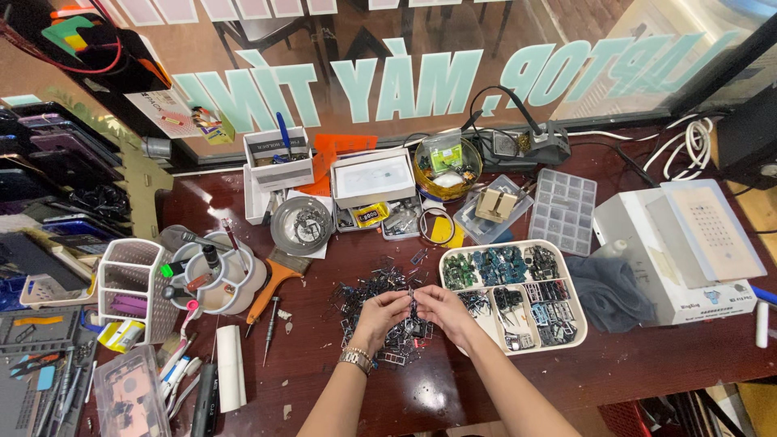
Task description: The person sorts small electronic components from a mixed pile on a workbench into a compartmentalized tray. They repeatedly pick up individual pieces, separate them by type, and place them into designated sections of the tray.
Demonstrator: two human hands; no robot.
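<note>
— What are the hands doing?

— The left hand [379,311], with a metal bracelet at the wrist, and the right hand [443,310] meet fingertip to fingertip above the dark red wooden counter [631,364]. Between them they pinch a small dark metal part [412,304]; both hands are closed on it, though it is too small to tell its exact shape.

— And where does that part sit?

— Right over the loose heap of small dark metal pieces [380,287] spread across the counter, beneath and behind the fingers.

— What lies beside the hands?

— Just to the right, a cream divided plastic tray [566,338] holds sorted green, blue and black bits in its compartments; the right hand nearly touches its near left edge. A crumpled grey cloth [607,291] lies at the tray's right side, against a white boxy machine [688,251].

— And to the left?

— An orange-handled brush [271,287] and a slim metal screwdriver [269,328] lie left of the heap. Farther left, a round white cup holder full of tools [218,279] and a white slotted rack [133,287].

— Farther back?

— A clear empty compartment box [564,209], a round metal dish [301,225] and a white flat box [373,178] stand near the glass window.
</note>
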